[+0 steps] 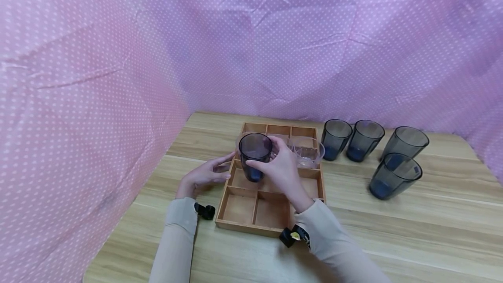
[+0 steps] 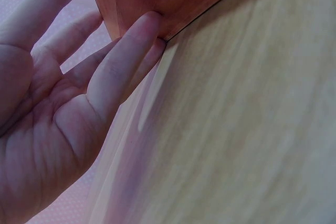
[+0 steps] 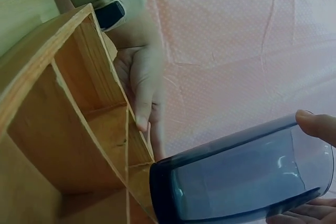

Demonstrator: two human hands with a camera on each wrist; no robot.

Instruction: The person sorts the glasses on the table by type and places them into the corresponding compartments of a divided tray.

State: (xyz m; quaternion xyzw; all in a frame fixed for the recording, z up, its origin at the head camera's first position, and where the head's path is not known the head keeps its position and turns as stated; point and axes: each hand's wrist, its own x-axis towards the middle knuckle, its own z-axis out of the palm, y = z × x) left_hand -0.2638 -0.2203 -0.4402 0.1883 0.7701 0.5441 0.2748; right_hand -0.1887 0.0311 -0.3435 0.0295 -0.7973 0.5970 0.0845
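Observation:
My right hand [image 1: 284,168] grips a dark blue-grey glass tumbler [image 1: 254,170] near its rim, thumb on one side and fingers on the other. The tumbler is upright over the left part of a divided wooden box [image 1: 248,228]. In the right wrist view the base of the tumbler [image 3: 236,177] overlaps the box's compartments. My left hand [image 1: 205,174] touches the box's left side with extended fingers; the left wrist view shows its fingertips [image 2: 147,24] against the wooden wall. A clear glass cup [image 1: 308,155] sits in a compartment on the right, and another clear rim shows partly behind the held tumbler.
To the right of the box, several more dark tumblers stand on the wooden table [image 1: 393,239]: one [image 1: 335,139] close to the box, one [image 1: 364,141] beside it, and two overlapping, the nearer one [image 1: 394,177] in front. Pink dotted cloth [image 1: 251,56] hangs behind and at the left.

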